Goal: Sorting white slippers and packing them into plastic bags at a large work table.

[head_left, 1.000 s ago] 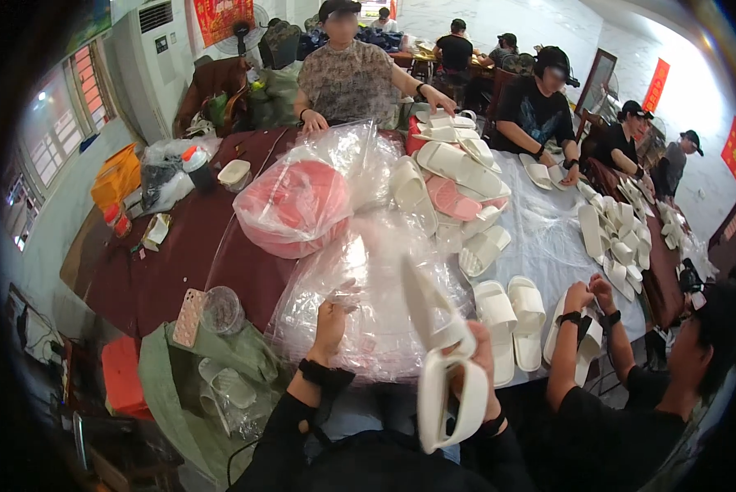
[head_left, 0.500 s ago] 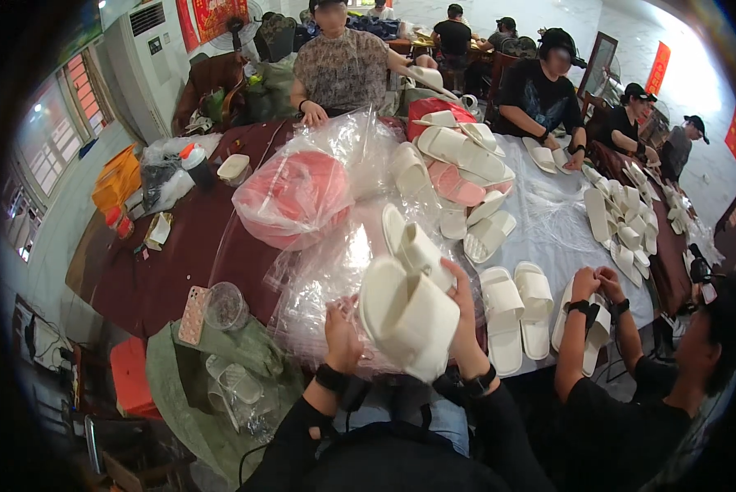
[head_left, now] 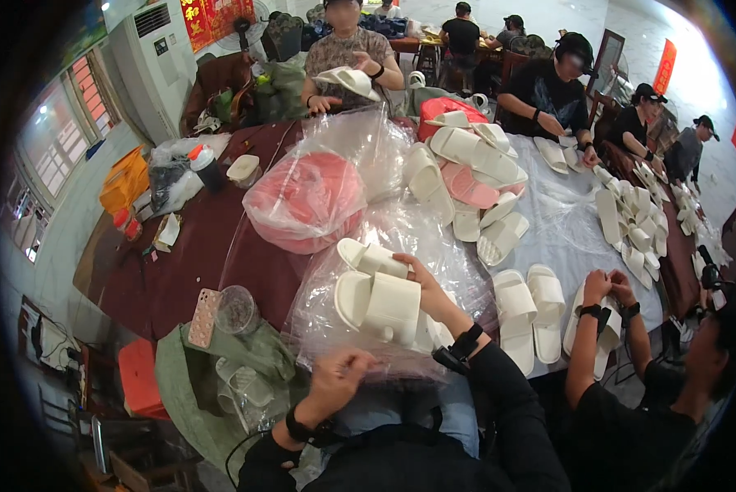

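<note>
Right hand (head_left: 424,289): fingers curled and closed over a pair of white slippers (head_left: 378,297), gripping them from the right side; the slippers were held soles out, stacked one against the other, above a clear plastic bag (head_left: 401,238) that lay on the table's dark red cloth (head_left: 179,271). Wrist bent inward, forearm rising from the lower edge, a dark watch band at the wrist.

Left hand (head_left: 335,382): lower and nearer the body, fingers loosely bent with thumb and forefinger brought together at the bag's near edge; whether they actually pinched the plastic could not be told. Forearm in a black sleeve, dark band at the wrist.

Nearby: a second bag of pink slippers (head_left: 306,201) beyond the clear bag; a loose white pair (head_left: 532,307) just to the right; a neighbouring person's hands (head_left: 610,289) on another slipper; a phone in a patterned case (head_left: 203,317) to the left.
</note>
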The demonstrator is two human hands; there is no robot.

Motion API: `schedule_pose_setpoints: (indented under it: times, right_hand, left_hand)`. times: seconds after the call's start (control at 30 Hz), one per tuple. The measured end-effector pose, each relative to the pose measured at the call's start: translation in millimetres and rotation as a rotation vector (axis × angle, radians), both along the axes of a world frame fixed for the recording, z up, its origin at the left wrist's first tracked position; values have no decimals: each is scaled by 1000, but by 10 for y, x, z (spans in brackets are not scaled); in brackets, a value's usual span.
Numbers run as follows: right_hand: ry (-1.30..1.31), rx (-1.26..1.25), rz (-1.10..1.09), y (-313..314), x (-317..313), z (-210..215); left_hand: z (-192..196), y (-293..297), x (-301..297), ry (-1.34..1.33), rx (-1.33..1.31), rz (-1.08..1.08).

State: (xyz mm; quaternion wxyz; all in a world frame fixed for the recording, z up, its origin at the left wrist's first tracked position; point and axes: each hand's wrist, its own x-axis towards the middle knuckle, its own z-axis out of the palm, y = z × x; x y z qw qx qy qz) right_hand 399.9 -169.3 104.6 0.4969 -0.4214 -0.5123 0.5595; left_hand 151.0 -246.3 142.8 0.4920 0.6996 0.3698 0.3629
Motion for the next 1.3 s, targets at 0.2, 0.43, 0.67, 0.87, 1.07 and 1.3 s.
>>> schedule_pose_setpoints:
  times: [0.2, 0.43, 0.67, 0.87, 1.07, 1.3]
  right_hand:
    - [207, 15, -79, -8, 119, -17]
    - [232, 111, -305, -948, 353, 339]
    - [235, -103, -61, -1988, 169, 89]
    - [103, -119, -44, -2105, 95, 110]
    - [-385, -123, -205, -2211, 103, 226]
    - [-648, 142, -145, -2164, 15, 240]
  left_hand:
    - [-487, 878, 29, 223, 260, -349]
    - [-861, 931, 360, 870, 792, -565]
    - [-834, 952, 878, 1067, 651, -430]
    - [-867, 1022, 1171, 879, 596, -368]
    - [-711, 1112, 1104, 669, 680, -447]
    - [-698, 1099, 1167, 700, 613, -452]
